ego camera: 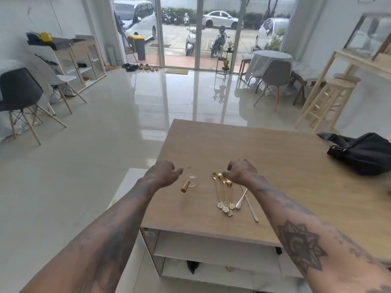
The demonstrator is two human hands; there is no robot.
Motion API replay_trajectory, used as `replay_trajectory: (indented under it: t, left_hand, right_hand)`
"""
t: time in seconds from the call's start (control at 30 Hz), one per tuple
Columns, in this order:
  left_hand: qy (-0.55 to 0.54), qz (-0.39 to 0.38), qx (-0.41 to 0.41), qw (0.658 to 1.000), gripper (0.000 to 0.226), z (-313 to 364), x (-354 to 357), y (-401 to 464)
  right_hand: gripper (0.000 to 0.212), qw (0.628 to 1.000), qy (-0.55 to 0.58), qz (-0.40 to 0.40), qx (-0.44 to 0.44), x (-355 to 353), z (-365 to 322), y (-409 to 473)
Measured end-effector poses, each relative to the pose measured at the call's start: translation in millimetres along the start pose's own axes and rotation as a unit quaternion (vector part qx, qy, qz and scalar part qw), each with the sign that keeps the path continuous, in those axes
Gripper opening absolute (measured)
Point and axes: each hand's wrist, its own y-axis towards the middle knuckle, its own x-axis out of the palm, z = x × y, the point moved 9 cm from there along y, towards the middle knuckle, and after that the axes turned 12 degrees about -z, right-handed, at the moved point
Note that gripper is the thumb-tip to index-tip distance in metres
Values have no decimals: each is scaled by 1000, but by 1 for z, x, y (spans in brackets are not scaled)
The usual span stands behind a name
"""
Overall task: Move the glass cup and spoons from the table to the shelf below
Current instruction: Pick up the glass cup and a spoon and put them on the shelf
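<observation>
Nearest to me, under the counter's (275,153) front edge, the shelf (211,246) is sitting open and pale, and that is where everything is going. Above it both my forearms are reaching out over the wood, wrists level, palms turned down.

My right hand (241,171) is hanging over the bowl ends of the gold spoons (223,192), fingers curled loosely downward; they look to be at or just touching the bowls, but I am not gripping anything yet. The spoons are lying in a tight fan, their flower-shaped handle ends pointing back toward me, with two silver pieces of cutlery (246,198) lying just beside them to the right. To do this well, I am judging I should gather the thin stems together into one bundle before lifting, since slim metal handles will likely slide and scatter if I pinch only one or two.

My left hand (164,173) is hovering just left of the glass cup (192,180), grip loosely curled and holding nothing. The cup is standing upright on the counter, its wooden handle (185,186) jutting toward me. I am thinking the handle is the surer hold.

Farther right, well apart, a black bag (364,153) is lying on the counter.
</observation>
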Motion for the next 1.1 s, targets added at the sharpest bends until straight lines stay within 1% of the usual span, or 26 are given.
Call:
replay_trajectory:
  t: [0.03,0.1,0.17,0.2,0.27,0.4,0.5,0.57,0.7,0.8,0.93,1.03,1.1]
  left_hand:
    - [-22,-28,-18,999,52,-11,11,4]
    - [-89,-86,-46,991,50,-29,36,11]
    - [-183,-142,-54,971,48,-40,60,17]
    - [-225,-154,-51,961,48,-42,65,20]
    - [-278,-168,-41,945,50,-45,71,24]
    - [-354,-200,-15,914,52,-42,82,30]
    - [-388,-219,-11,895,51,-42,90,36]
    - [-401,-230,-15,886,46,-42,96,40]
    - [-453,-237,-32,859,30,-46,109,46]
    - [-486,-236,-24,841,27,-47,116,49]
    - [-516,-240,-9,822,23,-48,119,49]
    - [-529,-231,0,817,22,-51,117,48]
    - [-527,-223,12,820,21,-50,112,45]
  right_hand:
    - [45,1000,-1,-21,18,13,0,3]
    - [45,998,22,-35,37,36,1,9]
    - [48,997,33,-41,54,57,2,12]
    - [49,997,32,-40,59,65,2,14]
    - [51,997,25,-32,71,74,2,20]
    - [47,993,27,-11,114,86,3,24]
    - [45,989,30,-10,144,90,5,29]
    - [38,986,32,-15,163,94,6,33]
    - [26,982,40,0,185,98,4,36]
    - [24,983,58,12,173,100,0,38]
    - [35,984,103,27,146,101,-1,38]
    - [34,977,182,43,101,98,-6,35]
    - [24,959,270,61,67,91,-8,29]
